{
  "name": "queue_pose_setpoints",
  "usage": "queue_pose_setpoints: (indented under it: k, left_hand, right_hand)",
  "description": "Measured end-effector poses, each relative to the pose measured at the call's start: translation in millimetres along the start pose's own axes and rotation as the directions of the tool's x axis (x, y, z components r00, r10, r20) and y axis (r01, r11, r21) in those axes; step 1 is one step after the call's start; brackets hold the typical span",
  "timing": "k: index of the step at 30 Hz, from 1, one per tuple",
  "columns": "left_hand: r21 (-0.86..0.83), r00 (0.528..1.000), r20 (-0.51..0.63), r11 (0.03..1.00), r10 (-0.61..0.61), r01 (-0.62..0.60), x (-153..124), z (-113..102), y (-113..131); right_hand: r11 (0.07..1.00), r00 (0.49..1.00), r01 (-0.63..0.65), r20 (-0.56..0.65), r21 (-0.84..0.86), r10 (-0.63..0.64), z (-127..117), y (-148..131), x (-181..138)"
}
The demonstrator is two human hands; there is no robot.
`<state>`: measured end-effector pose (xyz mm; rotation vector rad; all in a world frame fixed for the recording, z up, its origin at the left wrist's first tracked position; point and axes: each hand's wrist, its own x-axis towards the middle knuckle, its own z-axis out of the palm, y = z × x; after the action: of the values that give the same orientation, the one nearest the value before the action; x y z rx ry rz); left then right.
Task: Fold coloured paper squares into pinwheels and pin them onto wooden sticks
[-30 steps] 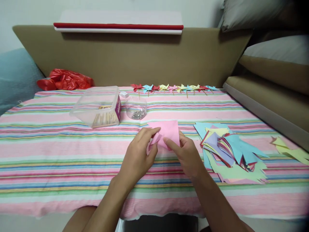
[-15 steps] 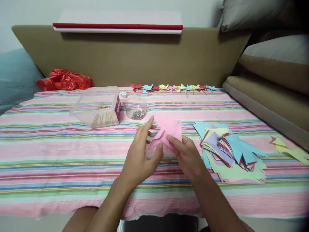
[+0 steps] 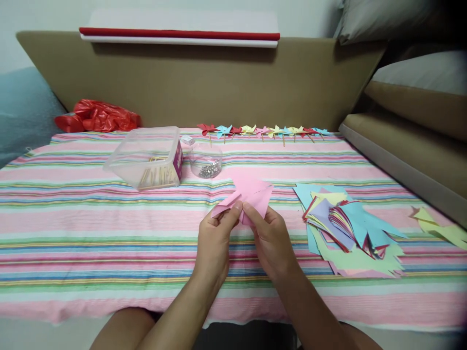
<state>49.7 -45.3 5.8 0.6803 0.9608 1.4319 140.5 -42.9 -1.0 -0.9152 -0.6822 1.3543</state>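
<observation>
A pink paper pinwheel [image 3: 253, 192], partly folded, is held up over the striped cloth between both hands. My left hand [image 3: 219, 226] pinches its near left side, thumb on top and fingers beneath. My right hand [image 3: 268, 233] grips the near right side, its thumb pressed close beside the left thumb near the paper's middle. One blade sticks out to the left over my left fingers, and the far corners stand free. The fingertips under the paper are hidden.
Beyond the hands stand a clear round tub [image 3: 206, 163] of small metal pins and a plastic box [image 3: 146, 150] with short sticks. Finished pinwheels [image 3: 248, 130] line the back. Coloured paper sheets [image 3: 365, 233] lie to the right, a red plastic bag [image 3: 105, 116] at back left.
My left hand, which had its fingers spread beside the paper, has closed on its left side. The left blade now points further left. The right hand keeps its hold.
</observation>
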Motion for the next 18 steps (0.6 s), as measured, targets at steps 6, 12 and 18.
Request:
queue_pose_setpoints:
  k: [6, 12, 18]
  left_hand:
    - [-0.018, 0.999, 0.034, 1.0, -0.02, 0.021, 4.8, -3.6, 12.4]
    - [-0.003, 1.0, -0.008, 1.0, -0.023, 0.023, 13.5, -13.7, 29.1]
    - [0.044, 0.999, 0.034, 0.999, -0.034, 0.032, 14.6, -17.8, 33.2]
  right_hand:
    - [1.0, 0.998, 0.007, 0.061, -0.02, -0.006, -4.3, -11.5, 3.5]
    - [0.776, 0.883, 0.463, 0.148, -0.427, -0.445, -32.1, -16.8, 14.1]
    - [0.242, 0.678, 0.706, 0.538, -0.665, -0.501, -36.0, -23.8, 5.8]
